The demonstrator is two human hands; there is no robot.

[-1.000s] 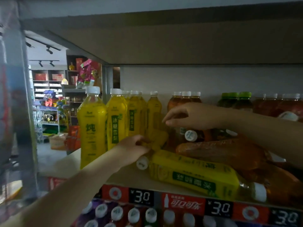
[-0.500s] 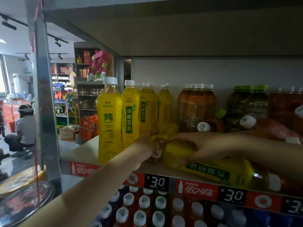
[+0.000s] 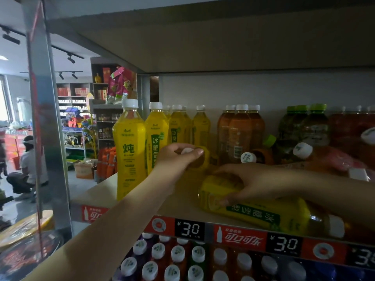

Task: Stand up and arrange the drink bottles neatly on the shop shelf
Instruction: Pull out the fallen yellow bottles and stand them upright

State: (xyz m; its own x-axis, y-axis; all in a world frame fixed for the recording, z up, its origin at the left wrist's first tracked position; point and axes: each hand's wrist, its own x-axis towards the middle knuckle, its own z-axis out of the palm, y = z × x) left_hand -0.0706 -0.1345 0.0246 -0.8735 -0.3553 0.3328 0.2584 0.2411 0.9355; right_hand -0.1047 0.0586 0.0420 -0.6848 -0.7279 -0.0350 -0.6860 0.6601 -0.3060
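My left hand (image 3: pixel 178 157) grips the white-capped top of a yellow bottle (image 3: pixel 200 159) that it holds tilted behind the front row. My right hand (image 3: pixel 245 181) wraps the base end of another yellow bottle (image 3: pixel 263 213) that lies on its side along the shelf's front edge, cap to the right. Two yellow bottles (image 3: pixel 129 151) stand upright at the left front, with more yellow ones behind. Orange bottles (image 3: pixel 239 134) and green-capped bottles (image 3: pixel 304 126) stand at the back. Fallen orange bottles (image 3: pixel 304 153) lie at the right.
The shelf board (image 3: pixel 97 193) has price strips along its front edge. The shelf above hangs low over the bottle caps. A metal upright (image 3: pixel 48 118) stands at the left. Capped bottles (image 3: pixel 176 258) fill the shelf below. A person crouches in the aisle at far left.
My left hand has lifted its yellow bottle by the cap end, so it rises from lying flat. My right hand came down from the orange bottles onto the lying yellow bottle.
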